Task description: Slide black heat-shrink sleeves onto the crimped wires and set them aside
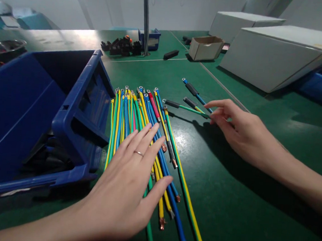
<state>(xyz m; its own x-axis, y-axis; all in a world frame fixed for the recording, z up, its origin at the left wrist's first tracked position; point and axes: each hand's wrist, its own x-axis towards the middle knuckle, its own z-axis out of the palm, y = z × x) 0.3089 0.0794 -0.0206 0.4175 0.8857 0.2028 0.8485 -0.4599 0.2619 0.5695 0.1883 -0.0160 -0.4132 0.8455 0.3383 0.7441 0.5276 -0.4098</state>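
Observation:
A bundle of coloured wires [139, 111] with copper ring terminals lies fanned on the green table [226, 207]; most are blue, yellow and green, one red. My left hand [130, 181] rests flat on the bundle, fingers stretched out and open, a ring on one finger. My right hand [238, 130] reaches to three separate wires [192, 100] with black sleeves to the right of the bundle. Its thumb and forefinger pinch the near ends of these wires.
A tilted blue plastic bin [38, 118] stands left of the bundle, dark parts inside. Farther back are black parts [122, 47], a metal pole [145, 21], a small blue box [153, 40], a cardboard box [205, 48] and large grey-white boxes [277, 57].

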